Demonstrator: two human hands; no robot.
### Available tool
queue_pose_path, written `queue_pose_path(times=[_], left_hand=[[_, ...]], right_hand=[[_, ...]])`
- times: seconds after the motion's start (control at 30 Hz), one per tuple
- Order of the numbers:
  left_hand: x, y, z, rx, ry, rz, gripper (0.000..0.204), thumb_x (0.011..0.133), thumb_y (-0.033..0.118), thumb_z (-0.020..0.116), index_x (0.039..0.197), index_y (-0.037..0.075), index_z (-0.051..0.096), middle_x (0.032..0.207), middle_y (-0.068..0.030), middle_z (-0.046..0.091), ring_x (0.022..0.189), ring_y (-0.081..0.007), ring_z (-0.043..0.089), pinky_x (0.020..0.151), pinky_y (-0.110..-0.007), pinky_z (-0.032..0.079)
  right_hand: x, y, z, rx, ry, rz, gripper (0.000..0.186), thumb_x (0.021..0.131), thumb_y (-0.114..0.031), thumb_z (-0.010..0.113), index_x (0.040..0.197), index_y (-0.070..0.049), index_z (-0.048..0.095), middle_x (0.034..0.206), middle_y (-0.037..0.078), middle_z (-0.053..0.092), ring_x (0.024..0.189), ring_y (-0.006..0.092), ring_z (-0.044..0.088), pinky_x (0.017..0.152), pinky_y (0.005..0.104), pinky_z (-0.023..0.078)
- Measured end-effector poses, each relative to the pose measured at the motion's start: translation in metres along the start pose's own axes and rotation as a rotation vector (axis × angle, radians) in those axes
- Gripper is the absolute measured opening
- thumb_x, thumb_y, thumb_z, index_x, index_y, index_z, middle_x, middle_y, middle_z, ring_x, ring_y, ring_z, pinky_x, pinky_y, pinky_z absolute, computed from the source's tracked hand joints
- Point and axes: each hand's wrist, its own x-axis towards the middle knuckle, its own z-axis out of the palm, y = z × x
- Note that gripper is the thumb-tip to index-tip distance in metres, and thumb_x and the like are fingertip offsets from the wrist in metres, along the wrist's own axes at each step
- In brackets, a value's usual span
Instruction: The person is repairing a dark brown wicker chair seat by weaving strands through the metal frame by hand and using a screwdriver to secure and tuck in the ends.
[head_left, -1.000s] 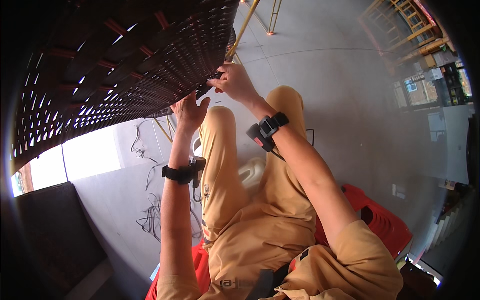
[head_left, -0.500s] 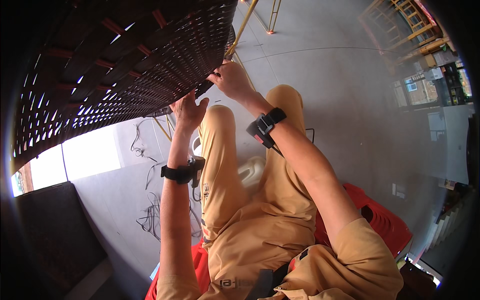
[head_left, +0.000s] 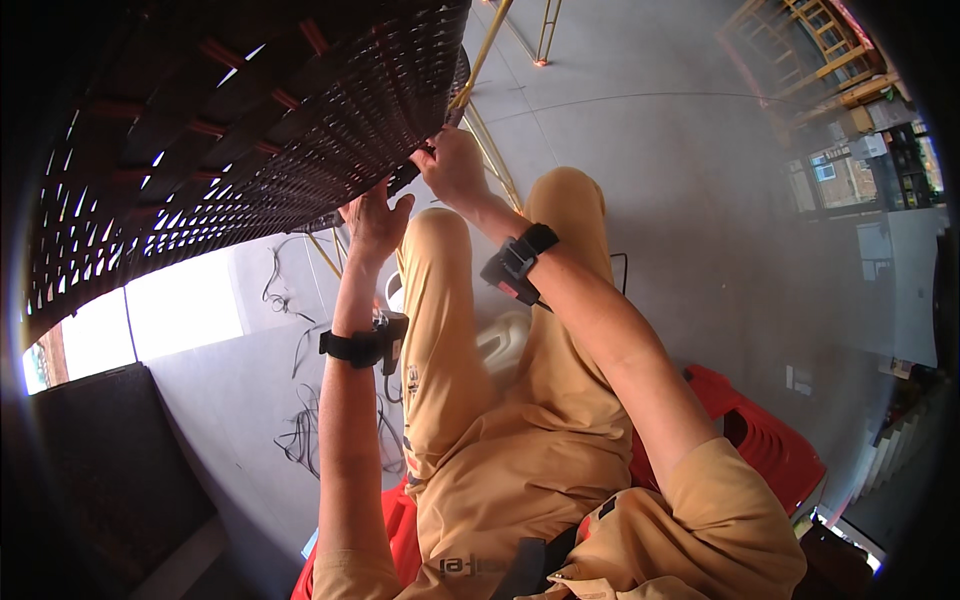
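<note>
A large dark brown woven wicker panel [head_left: 300, 130] fills the upper left, with light coming through the gaps in its weave. My left hand [head_left: 375, 225] is at its lower edge; its thumb stands apart and its fingers reach up against the weave, their tips partly hidden. Just to the right, my right hand [head_left: 455, 170] is closed at the same edge near the panel's corner. Its thumb and fingers press together, and whatever lies between them is too dark to make out. Each wrist wears a black strap with a small box.
Yellow metal legs [head_left: 484, 60] stand beside the panel's right side. I sit on a red plastic seat [head_left: 770, 435]. Loose dark strands [head_left: 300, 435] lie on the grey floor to the left. A dark flat board [head_left: 110, 470] is at lower left, and yellow frames [head_left: 825, 40] stand at far right.
My right hand and forearm have shifted slightly left and down along the panel's edge. My left hand stays nearly in place.
</note>
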Motion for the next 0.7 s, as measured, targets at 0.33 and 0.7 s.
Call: queue_pose_path(times=[0.33,0.7], left_hand=[[0.001,0.0,-0.001,-0.045,-0.066,-0.051,0.055,0.068,0.028,0.06,0.12,0.013,0.045,0.119,-0.0117,0.045,0.116,-0.0308,0.034,0.097,-0.048,0.018],[-0.001,0.002,-0.002,0.0,0.015,-0.004,0.062,0.067,0.026,0.059,0.124,0.011,0.039,0.123,-0.0151,0.042,0.117,-0.0336,0.034,0.096,-0.049,0.019]], right_hand=[[-0.003,-0.001,0.005,0.117,0.129,0.01,0.006,0.067,-0.009,0.062,0.07,-0.004,0.06,0.07,0.013,0.059,0.066,0.0296,0.057,0.059,0.0377,0.044],[-0.003,-0.018,0.005,-0.038,0.099,0.244,0.007,0.061,-0.01,0.063,0.061,-0.004,0.06,0.06,0.013,0.058,0.06,0.0293,0.058,0.057,0.0363,0.045]])
